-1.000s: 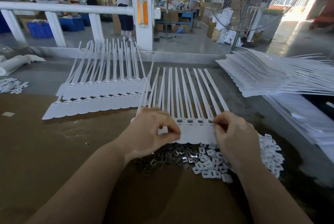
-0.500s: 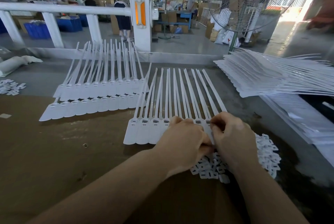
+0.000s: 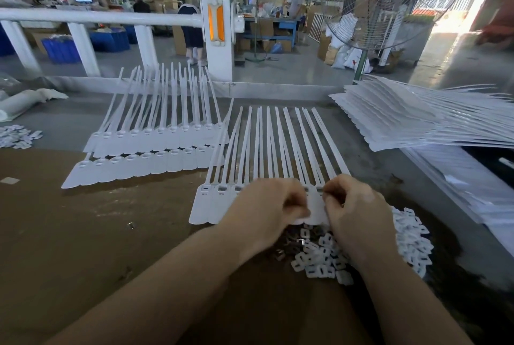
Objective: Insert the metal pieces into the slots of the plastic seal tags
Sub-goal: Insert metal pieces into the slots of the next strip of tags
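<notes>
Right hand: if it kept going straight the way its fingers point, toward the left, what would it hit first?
Probably the left hand. The right hand curls over the row of seal tags, with only a narrow strip of tag between the two; depth is unclear.

Left hand (image 3: 267, 205) and right hand (image 3: 358, 214) close together — fingers curled, knuckles up.

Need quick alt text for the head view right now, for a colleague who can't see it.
Both hands, left hand and right hand, fingers curled, work at the slot end of a row of white seal tags on the brown table, with metal pieces and white plastic caps heaped beneath.
</notes>
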The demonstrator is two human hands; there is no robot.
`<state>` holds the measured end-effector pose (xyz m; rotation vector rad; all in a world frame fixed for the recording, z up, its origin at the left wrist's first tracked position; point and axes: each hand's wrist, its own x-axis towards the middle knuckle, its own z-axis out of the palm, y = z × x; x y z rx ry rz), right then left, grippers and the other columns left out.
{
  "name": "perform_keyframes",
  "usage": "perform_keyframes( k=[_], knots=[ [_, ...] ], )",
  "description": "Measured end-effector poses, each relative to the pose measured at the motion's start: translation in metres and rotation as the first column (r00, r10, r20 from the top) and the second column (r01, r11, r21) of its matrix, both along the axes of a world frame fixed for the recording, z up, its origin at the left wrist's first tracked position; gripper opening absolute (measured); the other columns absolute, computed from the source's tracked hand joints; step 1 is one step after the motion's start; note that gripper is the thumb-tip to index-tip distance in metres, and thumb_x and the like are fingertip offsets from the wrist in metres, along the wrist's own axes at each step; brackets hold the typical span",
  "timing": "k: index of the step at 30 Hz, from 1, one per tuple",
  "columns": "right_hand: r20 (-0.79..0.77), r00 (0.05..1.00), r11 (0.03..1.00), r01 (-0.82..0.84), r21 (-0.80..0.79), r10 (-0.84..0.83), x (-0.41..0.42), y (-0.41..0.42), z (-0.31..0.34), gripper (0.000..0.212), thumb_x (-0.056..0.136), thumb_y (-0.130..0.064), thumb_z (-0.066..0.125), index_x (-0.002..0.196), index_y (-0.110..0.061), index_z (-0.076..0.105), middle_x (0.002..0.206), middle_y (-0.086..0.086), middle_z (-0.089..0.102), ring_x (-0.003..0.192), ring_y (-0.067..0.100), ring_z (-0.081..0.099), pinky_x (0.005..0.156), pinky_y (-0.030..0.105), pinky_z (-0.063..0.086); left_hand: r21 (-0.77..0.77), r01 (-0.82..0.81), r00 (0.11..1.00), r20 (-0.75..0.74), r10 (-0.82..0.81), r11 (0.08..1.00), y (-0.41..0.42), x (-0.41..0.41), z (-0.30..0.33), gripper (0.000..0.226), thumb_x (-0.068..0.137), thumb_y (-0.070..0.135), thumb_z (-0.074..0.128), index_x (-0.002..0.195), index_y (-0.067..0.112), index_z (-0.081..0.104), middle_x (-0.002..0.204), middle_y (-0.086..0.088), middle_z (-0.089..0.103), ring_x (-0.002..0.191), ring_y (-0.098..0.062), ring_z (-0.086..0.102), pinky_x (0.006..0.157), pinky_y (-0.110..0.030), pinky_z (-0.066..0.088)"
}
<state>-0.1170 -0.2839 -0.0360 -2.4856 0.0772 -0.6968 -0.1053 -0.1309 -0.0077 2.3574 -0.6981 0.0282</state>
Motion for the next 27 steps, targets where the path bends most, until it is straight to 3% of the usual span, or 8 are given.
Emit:
perform_keyframes(
  k=[2, 5, 9, 12, 21, 27],
  knots=[
    [0.004, 1.0, 1.0, 0.008, -0.005, -0.008, 0.0, 0.0, 0.0, 0.007, 0.087, -0.015, 0.061, 0.088, -0.016, 0.067, 0.082, -0.004, 0.066, 0.077, 0.012, 0.055, 0.071, 0.027, 0.045, -0.094, -0.096, 0.995, -0.046, 0.092, 0.991, 0.019, 0.011, 0.004, 0.016, 0.086, 0.025, 0.066, 0.078, 0.038, 0.06, 0.077, 0.023, 0.058, 0.077, 0.007, 0.056, 0.076, -0.01, 0.044],
    [0.008, 1.0, 1.0, -0.004, -0.011, 0.004, 0.0, 0.001, -0.001, 0.006, 0.087, -0.014, 0.061, 0.088, -0.015, 0.067, 0.082, -0.003, 0.066, 0.078, 0.014, 0.057, 0.071, 0.03, 0.048, -0.133, -0.213, 0.976, -0.067, 0.205, 0.968, 0.05, 0.028, 0.006, 0.009, 0.086, 0.021, 0.066, 0.089, 0.029, 0.07, 0.078, 0.025, 0.061, 0.075, 0.009, 0.057, 0.07, -0.005, 0.042],
    [0.02, 1.0, 1.0, -0.019, -0.025, 0.019, 0.0, 0.002, -0.001, 0.005, 0.086, -0.013, 0.062, 0.086, -0.013, 0.067, 0.082, -0.001, 0.066, 0.078, 0.017, 0.059, 0.072, 0.033, 0.051, -0.163, -0.28, 0.958, -0.109, 0.265, 0.946, 0.078, 0.04, 0.002, 0.013, 0.086, 0.012, 0.066, 0.09, 0.023, 0.072, 0.081, 0.018, 0.066, 0.076, 0.004, 0.061, 0.072, -0.007, 0.043],
    [0.023, 0.999, 0.999, -0.021, -0.038, 0.022, -0.001, 0.002, -0.002, 0.005, 0.086, -0.013, 0.062, 0.085, -0.013, 0.067, 0.083, 0.0, 0.066, 0.08, 0.018, 0.059, 0.073, 0.034, 0.05, -0.205, -0.309, 0.948, -0.139, 0.285, 0.929, 0.088, 0.042, -0.002, 0.013, 0.085, 0.009, 0.067, 0.089, 0.02, 0.073, 0.083, 0.016, 0.068, 0.077, 0.01, 0.061, 0.067, -0.001, 0.042],
    [0.007, 1.0, 0.998, -0.029, -0.053, 0.03, 0.0, 0.002, -0.001, 0.007, 0.087, -0.014, 0.061, 0.089, -0.012, 0.067, 0.087, 0.001, 0.066, 0.083, 0.017, 0.058, 0.075, 0.033, 0.051, -0.018, -0.322, 0.941, -0.116, 0.318, 0.947, 0.093, 0.049, -0.001, 0.01, 0.087, 0.012, 0.064, 0.088, 0.019, 0.07, 0.087, 0.007, 0.067, 0.086, -0.007, 0.061, 0.084, -0.024, 0.048],
    [-0.004, 1.0, 0.998, -0.029, -0.056, 0.029, 0.0, 0.002, -0.001, 0.008, 0.088, -0.015, 0.06, 0.09, -0.013, 0.067, 0.088, 0.0, 0.066, 0.084, 0.016, 0.058, 0.076, 0.033, 0.051, 0.043, -0.317, 0.928, -0.19, 0.319, 0.947, 0.092, 0.055, -0.001, 0.008, 0.086, 0.016, 0.066, 0.091, 0.015, 0.073, 0.086, 0.005, 0.066, 0.087, -0.011, 0.059, 0.08, -0.023, 0.045]
  ],
)
